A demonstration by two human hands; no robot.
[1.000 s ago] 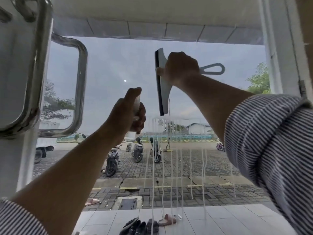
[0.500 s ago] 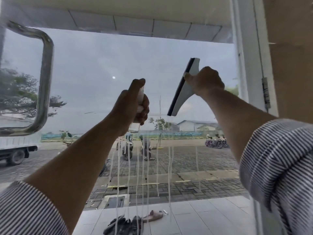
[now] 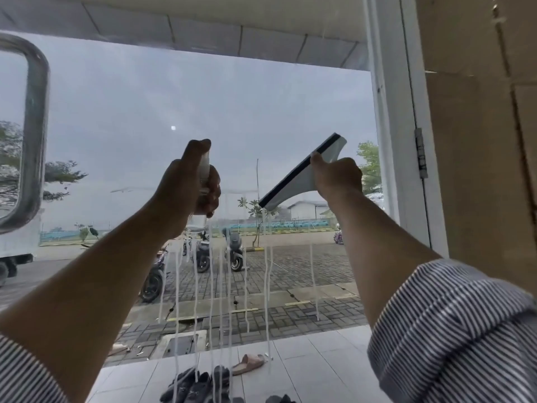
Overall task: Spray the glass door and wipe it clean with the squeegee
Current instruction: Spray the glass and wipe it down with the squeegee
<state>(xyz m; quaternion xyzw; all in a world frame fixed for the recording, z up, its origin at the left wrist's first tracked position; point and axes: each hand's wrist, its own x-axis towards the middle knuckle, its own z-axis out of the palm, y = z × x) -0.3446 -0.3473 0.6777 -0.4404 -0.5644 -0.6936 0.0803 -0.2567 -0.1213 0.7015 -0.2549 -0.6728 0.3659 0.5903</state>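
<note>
Several thin white runs of liquid streak the lower half of the glass door, from mid-pane down toward the tiled porch on the far side. Metal pull handle at left edge, blurred. White door frame with a hinge at right; brown wall beyond it. Through the glass: parked scooters on paving, sandals on the tiles. Squeegee right of centre, up at the glass; contact cannot be told. Long axis diagonal, lower left to upper right, dark rubber edge facing up-left. Right hand grips its handle, fingers wrapped, thumb on the body. Left hand holds a clear spray bottle upright, fingers curled round it, one finger on top.
</note>
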